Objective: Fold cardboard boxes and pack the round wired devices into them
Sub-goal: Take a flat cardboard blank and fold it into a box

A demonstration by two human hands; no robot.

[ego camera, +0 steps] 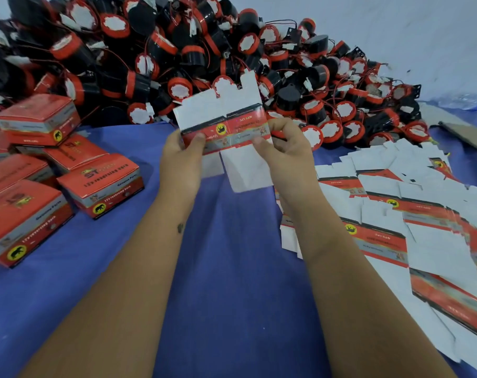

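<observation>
I count several folded boxes stacked at the table's left edge, while a large heap of reversing horns fills its far side and flat blanks litter the right. My left hand and right hand both pinch one unfolded box blank mid-table, thumbs on its printed band.

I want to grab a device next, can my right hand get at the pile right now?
Probably not yet: the right hand and left hand both grip the flat box. The pile of devices lies unobstructed just beyond.
</observation>
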